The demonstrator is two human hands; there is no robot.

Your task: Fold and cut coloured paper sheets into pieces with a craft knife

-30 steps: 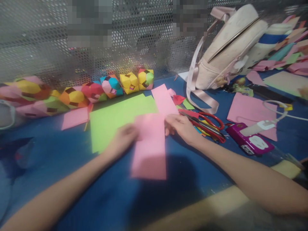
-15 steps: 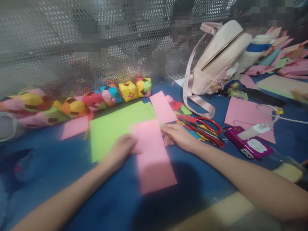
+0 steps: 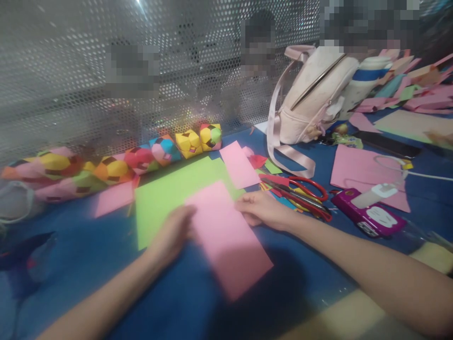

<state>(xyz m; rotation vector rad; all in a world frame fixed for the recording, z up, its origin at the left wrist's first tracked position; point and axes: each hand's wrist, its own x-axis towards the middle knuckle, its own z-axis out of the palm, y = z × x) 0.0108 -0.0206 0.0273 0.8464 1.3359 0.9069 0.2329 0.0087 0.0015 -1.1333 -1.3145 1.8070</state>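
Observation:
A pink paper sheet [image 3: 226, 236] lies tilted on the blue table [image 3: 170, 293], partly over a green paper sheet [image 3: 166, 196]. My left hand [image 3: 173, 233] grips its left edge, fingers curled under the paper. My right hand [image 3: 260, 210] pinches its upper right edge with bent fingers. A smaller pink strip [image 3: 239, 165] lies just beyond, on the green sheet's far corner.
A row of coloured paper balls [image 3: 116, 165] lines the perforated metal wall. Red scissors [image 3: 300, 191], a purple device [image 3: 368, 217] with a white cable, another pink sheet [image 3: 364, 172] and a beige backpack [image 3: 314, 99] sit to the right.
The pink sheet has turned clockwise and slid nearer to me between both hands. The view has shifted slightly to the right.

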